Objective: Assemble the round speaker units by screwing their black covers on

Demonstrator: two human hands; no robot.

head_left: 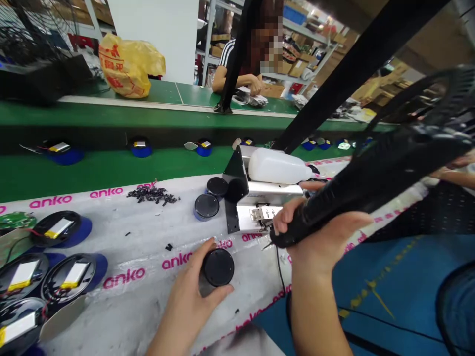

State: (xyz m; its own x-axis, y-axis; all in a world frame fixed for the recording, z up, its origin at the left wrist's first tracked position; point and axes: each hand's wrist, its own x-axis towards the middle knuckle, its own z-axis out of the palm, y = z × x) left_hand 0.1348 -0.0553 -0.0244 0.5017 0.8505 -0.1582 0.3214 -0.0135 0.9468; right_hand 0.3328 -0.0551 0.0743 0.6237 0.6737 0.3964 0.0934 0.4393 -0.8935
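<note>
My left hand (pixel 189 291) is wrapped round a short round housing with a black top (pixel 218 267), its face turned up toward me. In my right hand (pixel 315 242) is a black electric screwdriver (pixel 334 193), slanting down to the left. Its thin bit is close to the front of a silver and black screw feeder (pixel 256 217); whether they touch I cannot tell. On top of the feeder lies a white plastic bottle (pixel 278 165). Just left of the feeder stand two more black-topped housings, one in front (pixel 207 206) and one behind (pixel 217 187).
Small black parts (pixel 152 194) lie heaped on the printed white sheet (pixel 141 247). Several blue housings with batteries (pixel 70 230) crowd the left, and more sit along the green belt (pixel 104 165). Black posts (pixel 352 69) rise ahead. A person (pixel 237 74) sits across the bench.
</note>
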